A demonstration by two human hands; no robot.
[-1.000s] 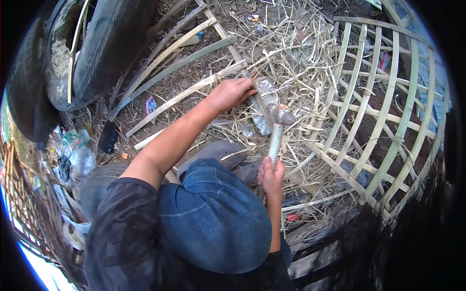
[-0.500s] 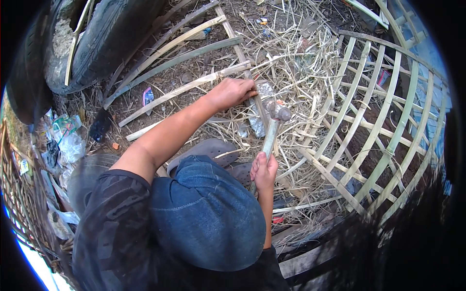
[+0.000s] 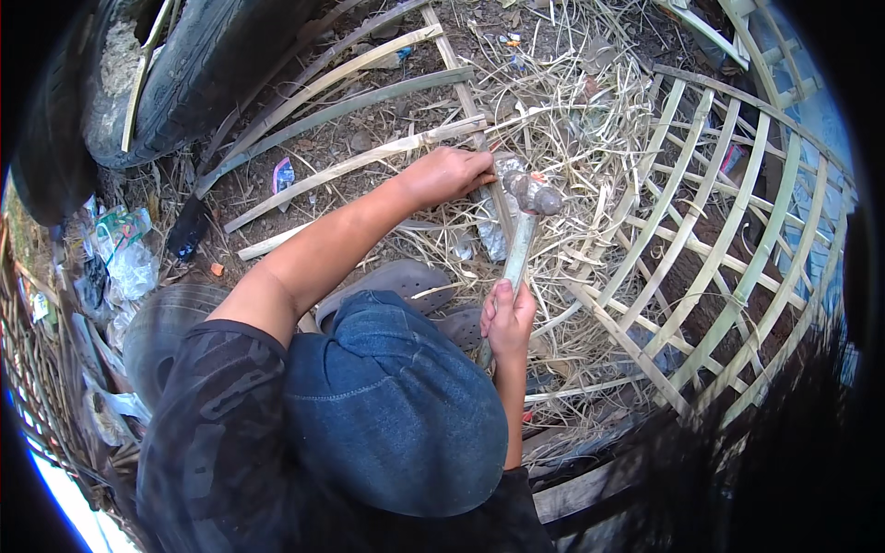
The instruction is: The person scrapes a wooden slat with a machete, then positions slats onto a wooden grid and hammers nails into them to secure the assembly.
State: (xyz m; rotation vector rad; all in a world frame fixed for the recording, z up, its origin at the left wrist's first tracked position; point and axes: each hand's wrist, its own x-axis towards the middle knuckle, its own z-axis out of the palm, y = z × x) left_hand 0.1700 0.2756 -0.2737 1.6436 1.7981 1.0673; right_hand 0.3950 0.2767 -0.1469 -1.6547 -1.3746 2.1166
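Two full: my left hand point(image 3: 452, 175) pinches slat point(image 3: 502, 216); right hand point(image 3: 509, 320), nearer, grips hammer point(image 3: 521, 244). Likely hitting step; needs good aim.

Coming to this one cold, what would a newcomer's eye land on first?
Probably the hammer near the middle, its handle gripped by the right hand, its head close to the wooden strip that the left hand holds. After that, the curved lattice of pale slats on the right side and the big dark tire at upper left.
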